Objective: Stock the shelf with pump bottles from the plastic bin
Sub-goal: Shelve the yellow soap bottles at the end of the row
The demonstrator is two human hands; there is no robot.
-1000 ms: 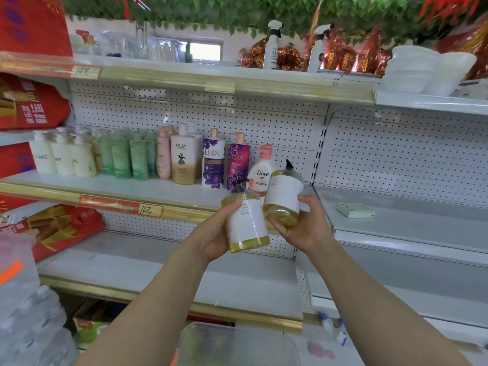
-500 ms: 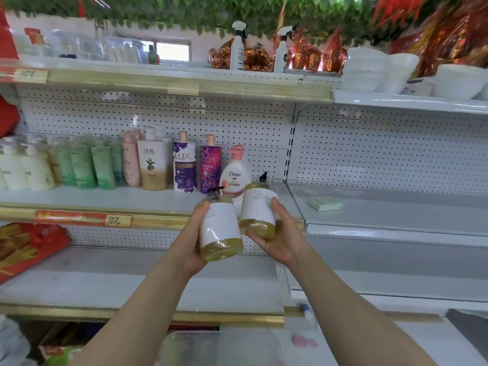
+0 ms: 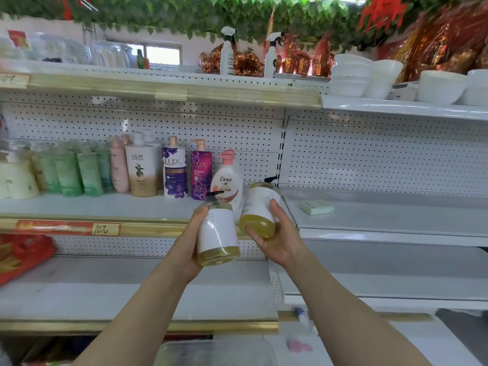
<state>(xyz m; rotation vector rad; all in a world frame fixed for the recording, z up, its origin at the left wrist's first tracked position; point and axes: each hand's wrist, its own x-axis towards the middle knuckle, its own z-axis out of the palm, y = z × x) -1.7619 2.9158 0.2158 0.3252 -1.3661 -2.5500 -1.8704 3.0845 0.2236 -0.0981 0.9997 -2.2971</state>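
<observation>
Now | bottle (image 3: 217, 228) in left fingers (image 3: 200, 215) | second bottle (image 3: 257, 204) (tilted) in right fingers (image 3: 278, 211)

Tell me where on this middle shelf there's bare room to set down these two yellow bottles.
Widest bare patch: the right-hand shelf, everywhere right of the small green box. Also the front strip between the bottle row and the gold price rail. Crowded: the back, from the cream bottles to the Dove bottle.
</observation>
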